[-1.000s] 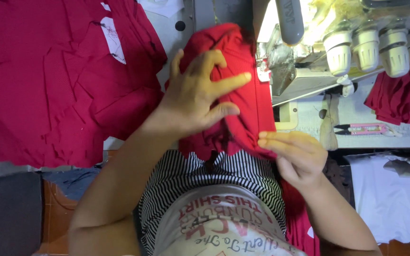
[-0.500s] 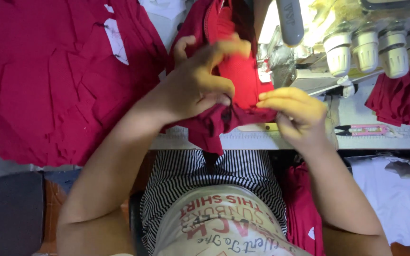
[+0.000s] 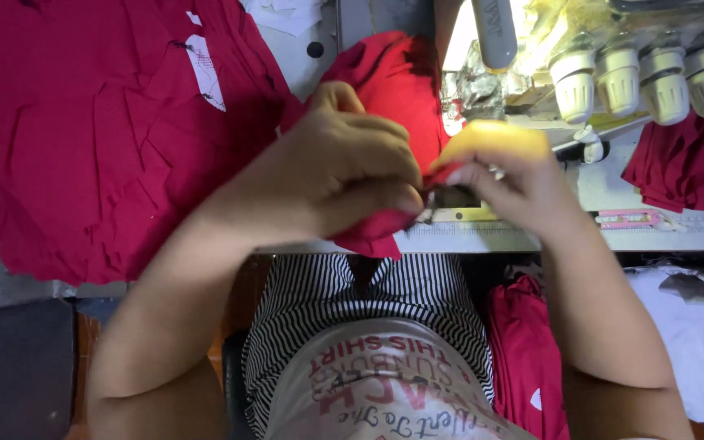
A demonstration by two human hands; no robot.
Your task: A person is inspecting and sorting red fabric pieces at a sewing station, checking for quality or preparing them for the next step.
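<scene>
Sewing table [image 3: 531,238], machine lamp washing out the needle area. Left hand [image 3: 344,175] and right hand [image 3: 503,175] both pinch one red fabric piece [image 3: 393,81] just in front of the sewing machine [image 3: 490,49], edges bunched together. Red stack [image 3: 99,138] left of the machine, thread cones [image 3: 641,77] right.

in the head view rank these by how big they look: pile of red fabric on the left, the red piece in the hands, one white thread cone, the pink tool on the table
1. pile of red fabric
2. red piece, partly hidden by the left hand and right hand
3. white thread cone
4. pink tool

The cone and tool look close in size, so their order is unsure.
</scene>
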